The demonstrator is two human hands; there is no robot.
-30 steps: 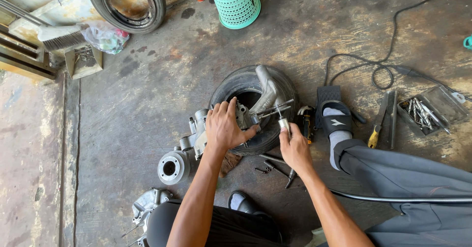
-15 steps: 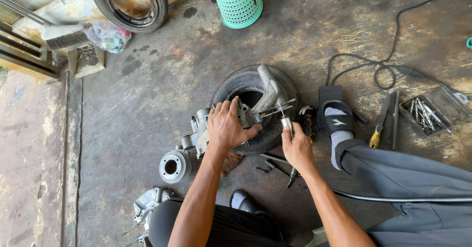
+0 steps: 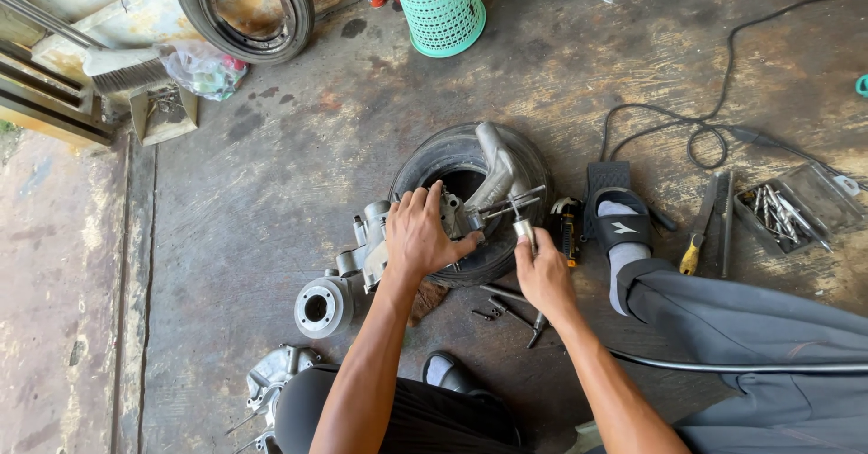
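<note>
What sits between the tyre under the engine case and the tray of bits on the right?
Head view: a foot in a grey sock and black sandal, then a yellow-handled screwdriver lie between the tyre and the tray.
</note>
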